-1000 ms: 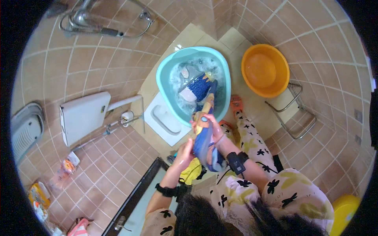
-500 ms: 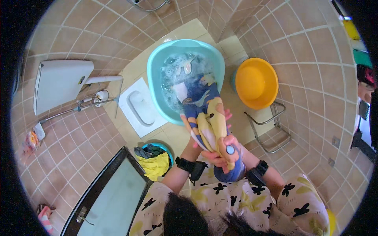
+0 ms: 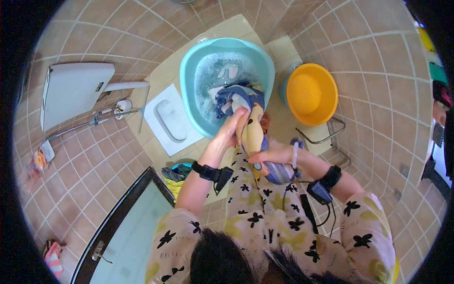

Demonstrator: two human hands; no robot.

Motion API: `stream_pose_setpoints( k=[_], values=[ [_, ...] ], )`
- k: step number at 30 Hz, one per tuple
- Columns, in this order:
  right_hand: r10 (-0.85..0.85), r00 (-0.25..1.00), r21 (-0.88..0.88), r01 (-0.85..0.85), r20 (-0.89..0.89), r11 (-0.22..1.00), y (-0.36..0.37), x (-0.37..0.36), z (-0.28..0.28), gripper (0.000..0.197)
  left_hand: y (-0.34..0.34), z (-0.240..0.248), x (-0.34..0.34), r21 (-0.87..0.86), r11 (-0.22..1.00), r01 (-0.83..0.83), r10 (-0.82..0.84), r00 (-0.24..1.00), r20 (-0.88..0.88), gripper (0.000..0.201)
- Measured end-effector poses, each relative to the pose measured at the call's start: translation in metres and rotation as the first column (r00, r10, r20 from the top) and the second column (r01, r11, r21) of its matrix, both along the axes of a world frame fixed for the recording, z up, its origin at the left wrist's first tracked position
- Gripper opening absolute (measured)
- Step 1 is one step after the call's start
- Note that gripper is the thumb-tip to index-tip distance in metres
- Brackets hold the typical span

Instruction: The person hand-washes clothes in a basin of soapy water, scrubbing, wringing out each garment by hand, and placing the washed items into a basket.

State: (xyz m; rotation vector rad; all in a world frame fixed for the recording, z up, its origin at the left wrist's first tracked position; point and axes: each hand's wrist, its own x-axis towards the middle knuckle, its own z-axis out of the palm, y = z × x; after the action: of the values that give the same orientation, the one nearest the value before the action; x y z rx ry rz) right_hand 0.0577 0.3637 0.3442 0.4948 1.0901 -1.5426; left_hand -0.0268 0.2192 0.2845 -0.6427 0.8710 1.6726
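Observation:
A blue and yellow patterned garment (image 3: 253, 130) stretches from the turquoise tub (image 3: 188, 106) toward my body. Its far part lies bunched in the sudsy water, and its near end hangs over my legs. My left hand (image 3: 235, 125) is closed round the garment just past the tub's near rim. Nearer to me, my right hand (image 3: 274, 154) grips the same garment, with the near end bulging out below the fingers. A pale, looped shape (image 3: 228, 72) shows among the suds.
An orange basin (image 3: 309, 94) stands right of the tub, beside a metal-legged stool (image 3: 331, 137). Left are a squat toilet (image 3: 170, 118) and a glass door (image 3: 135, 236). A basin of clothes (image 3: 174, 184) sits near the door, partly behind my left arm.
My hands have moved apart along the garment, left farther toward the tub, right staying nearer me. The far part has bunched up in the water. The view has shifted slightly.

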Motion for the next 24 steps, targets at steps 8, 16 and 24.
stream_pose_setpoints(
  k=[8,16,24],
  values=[
    [0.487,0.825,0.460,-0.328,-0.287,0.825,-0.033,0.020,-0.057,0.058,-0.002,-0.055,0.013,-0.380,0.799,0.465,-0.573,0.780,-0.251,0.035],
    [0.689,0.698,0.575,-0.487,-0.196,0.657,-0.059,0.040,-0.076,0.061,-0.009,-0.136,0.071,-0.826,0.407,0.390,-0.883,0.400,-0.246,0.050],
    [0.771,0.632,0.672,-0.604,0.075,0.429,-0.087,0.051,-0.144,0.070,-0.022,-0.202,0.080,-0.848,0.459,0.267,-0.855,0.391,-0.340,0.055]
  ],
)
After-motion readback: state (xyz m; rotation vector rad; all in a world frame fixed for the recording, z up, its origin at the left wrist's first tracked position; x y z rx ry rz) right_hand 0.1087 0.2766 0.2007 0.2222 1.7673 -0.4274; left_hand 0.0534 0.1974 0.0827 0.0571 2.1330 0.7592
